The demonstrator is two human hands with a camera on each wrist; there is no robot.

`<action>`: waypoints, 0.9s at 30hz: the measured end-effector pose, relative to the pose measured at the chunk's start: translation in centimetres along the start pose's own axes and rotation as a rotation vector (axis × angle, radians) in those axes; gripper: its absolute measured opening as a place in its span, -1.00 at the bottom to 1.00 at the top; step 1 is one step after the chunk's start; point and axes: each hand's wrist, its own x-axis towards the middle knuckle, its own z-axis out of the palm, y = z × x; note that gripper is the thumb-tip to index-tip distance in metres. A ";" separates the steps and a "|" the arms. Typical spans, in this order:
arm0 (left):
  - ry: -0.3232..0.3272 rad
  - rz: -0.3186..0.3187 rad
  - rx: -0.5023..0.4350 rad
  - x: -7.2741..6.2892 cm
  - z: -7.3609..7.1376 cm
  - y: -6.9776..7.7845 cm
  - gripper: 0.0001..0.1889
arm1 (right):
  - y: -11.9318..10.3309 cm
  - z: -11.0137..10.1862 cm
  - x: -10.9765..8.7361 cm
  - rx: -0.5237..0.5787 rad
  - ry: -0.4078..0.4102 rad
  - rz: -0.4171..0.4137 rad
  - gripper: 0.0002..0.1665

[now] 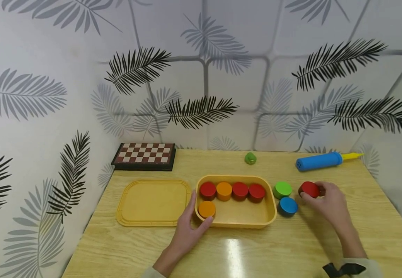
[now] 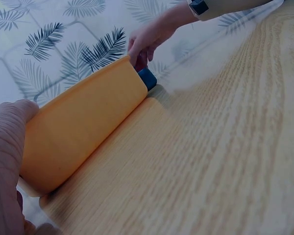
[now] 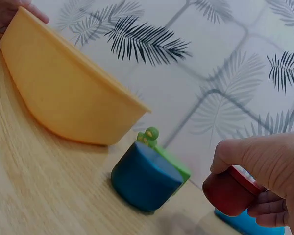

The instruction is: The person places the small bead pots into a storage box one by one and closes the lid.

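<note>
My left hand (image 1: 189, 229) grips the left end of a yellow-orange plastic basket (image 1: 237, 224), the thumb over its front rim and the fingers along its left side. Inside sit short round cylinders: red ones (image 1: 240, 190) and an orange one (image 1: 224, 190) along the back, another orange one (image 1: 206, 209) at front left. To the right of the basket, my right hand (image 1: 327, 200) pinches a red cylinder (image 3: 229, 192) between thumb and fingers. Between that hand and the basket stand a green cylinder (image 1: 283, 189) and a blue cylinder (image 3: 146, 177).
A flat yellow lid (image 1: 154, 202) lies left of the basket, with a checkered board box (image 1: 143, 155) behind it. Along the back are a small green toy (image 1: 250, 158) and a blue hand pump (image 1: 319, 161) with a yellow nozzle. Patterned walls border the wooden table (image 1: 201, 262).
</note>
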 end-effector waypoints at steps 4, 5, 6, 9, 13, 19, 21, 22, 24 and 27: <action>0.001 0.013 0.002 0.1 0.0 0.0 0.01 | -1.0 -0.8 -0.2 -0.007 0.038 -0.042 -0.24; 0.000 0.014 0.003 0.1 0.0 0.1 0.01 | -1.3 -1.0 -0.2 -0.009 0.042 -0.050 -0.24; 0.000 0.016 0.003 0.1 0.0 0.1 0.01 | -1.7 -1.2 -0.3 -0.011 0.043 -0.054 -0.24; 0.000 0.017 0.004 0.1 0.0 0.1 0.01 | -2.9 -1.7 -0.5 -0.006 0.037 -0.070 -0.24; -0.001 0.018 0.001 0.1 0.0 0.1 0.01 | -4.9 -2.4 -0.8 0.007 0.025 -0.102 -0.26; -0.005 0.013 -0.004 0.1 0.0 0.0 0.01 | -7.5 -2.6 -1.3 0.040 0.011 -0.198 -0.36; -0.003 0.012 0.000 0.1 0.0 0.0 0.01 | -8.3 -2.4 -1.5 0.056 -0.001 -0.239 -0.38; -0.002 0.011 0.004 0.1 0.0 0.0 0.01 | -8.7 -2.2 -1.6 0.063 -0.009 -0.258 -0.38; -0.002 0.011 0.008 0.0 0.0 0.0 0.01 | -9.5 -1.9 -1.8 0.072 -0.030 -0.297 -0.39; -0.003 0.010 0.012 0.0 0.0 0.0 0.01 | -10.7 -1.1 -2.1 0.078 -0.078 -0.340 -0.39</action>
